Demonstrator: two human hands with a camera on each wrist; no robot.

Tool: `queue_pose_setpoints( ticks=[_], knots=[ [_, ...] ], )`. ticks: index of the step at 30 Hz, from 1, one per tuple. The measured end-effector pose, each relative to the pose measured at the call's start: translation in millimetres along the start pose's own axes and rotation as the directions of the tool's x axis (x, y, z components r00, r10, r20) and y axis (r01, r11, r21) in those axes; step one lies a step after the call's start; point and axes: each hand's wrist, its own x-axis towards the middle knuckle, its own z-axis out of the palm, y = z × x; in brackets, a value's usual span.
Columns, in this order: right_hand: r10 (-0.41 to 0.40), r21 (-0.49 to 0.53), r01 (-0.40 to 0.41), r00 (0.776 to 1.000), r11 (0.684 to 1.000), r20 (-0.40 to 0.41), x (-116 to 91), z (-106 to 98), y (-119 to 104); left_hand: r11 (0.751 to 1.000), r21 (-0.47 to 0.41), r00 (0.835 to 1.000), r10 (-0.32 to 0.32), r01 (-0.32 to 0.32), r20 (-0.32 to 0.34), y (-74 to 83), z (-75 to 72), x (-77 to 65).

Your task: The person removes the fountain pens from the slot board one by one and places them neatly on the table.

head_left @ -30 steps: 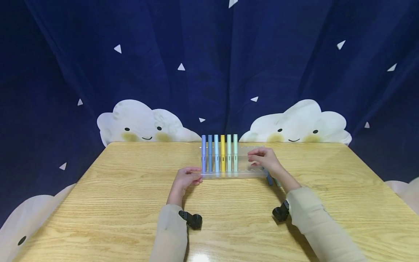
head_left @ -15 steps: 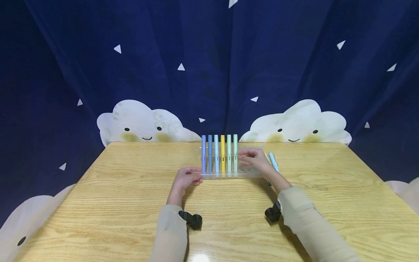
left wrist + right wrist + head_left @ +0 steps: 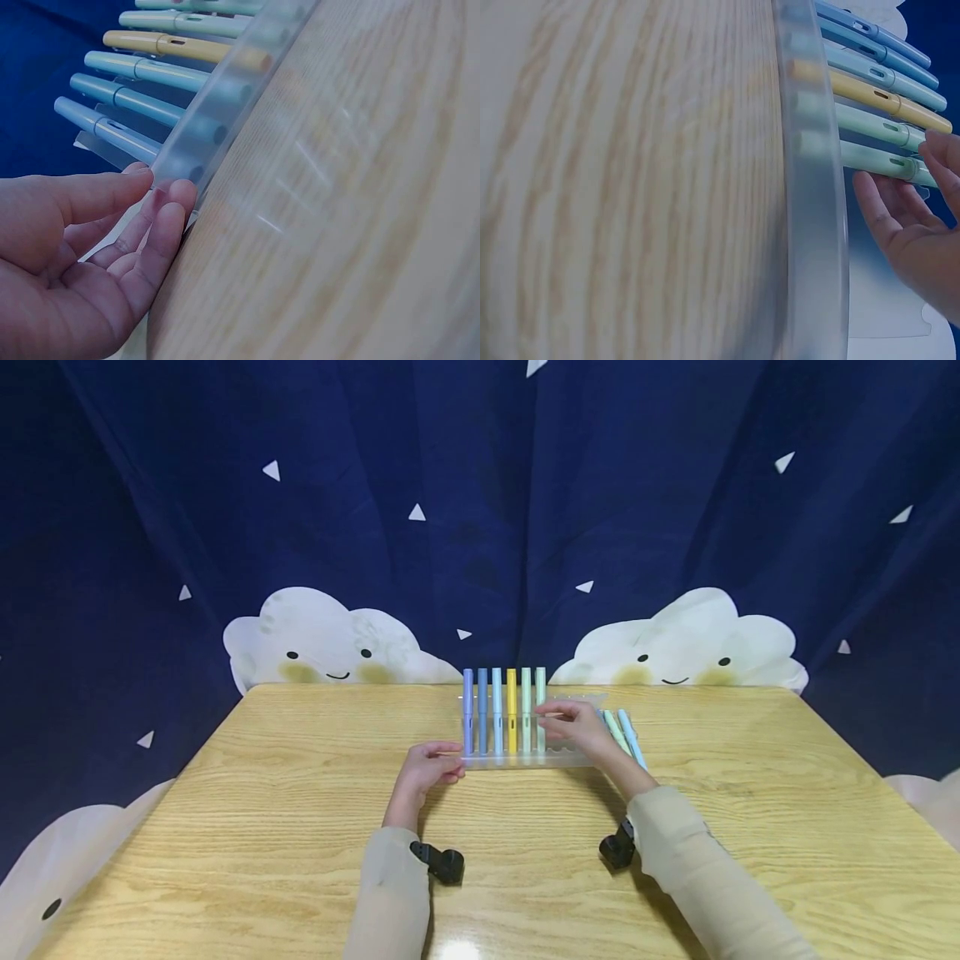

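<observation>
A clear pen rack (image 3: 517, 762) stands on the table with a row of upright pens. From left they are a violet pen (image 3: 468, 710), a blue pen (image 3: 482, 710), a light blue pen (image 3: 497, 710), a yellow pen (image 3: 512, 710) and two pale green ones. My left hand (image 3: 427, 770) pinches the rack's lower left corner, thumb on top in the left wrist view. At the row's right end, my right hand (image 3: 581, 731) has thumb and fingers around the last pale green pen (image 3: 877, 160), near its cap. The second pale green pen (image 3: 881, 126) sits beside it.
To the right of the rack, behind my right hand, lie several loose pens, among them a green pen (image 3: 617, 732) and a light blue pen (image 3: 632, 737). A dark blue curtain (image 3: 480, 527) with clouds hangs past the table's (image 3: 300, 827) far edge.
My right hand has moved left along the rack to the last pale green pen, uncovering the loose pens on the right. My left hand has stayed at the rack's corner.
</observation>
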Motion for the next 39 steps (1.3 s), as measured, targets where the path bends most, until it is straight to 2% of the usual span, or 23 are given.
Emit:
queue_pose_setpoints(
  ticks=[12,24,32,39],
  knots=[
    [0.012,-0.001,-0.012,1.000,1.000,-0.016,0.9,-0.2,0.5,1.000,-0.009,1.000,0.012,-0.012,0.006,0.8,0.4,0.5],
    [-0.091,-0.006,0.091,0.993,0.996,-0.079,-1.2,1.5,-1.8,1.000,-0.004,1.000,0.005,-0.005,0.001,0.0,0.5,0.7],
    [-0.169,-0.009,0.171,0.970,0.985,-0.174,0.4,3.0,-2.9,1.000,-0.004,1.000,0.003,-0.002,0.009,0.3,0.1,-0.6],
    [-0.224,-0.033,0.223,0.942,0.974,-0.251,0.4,0.9,-5.1,1.000,-0.001,1.000,0.007,-0.007,0.022,0.4,-1.1,-2.0]
  ],
)
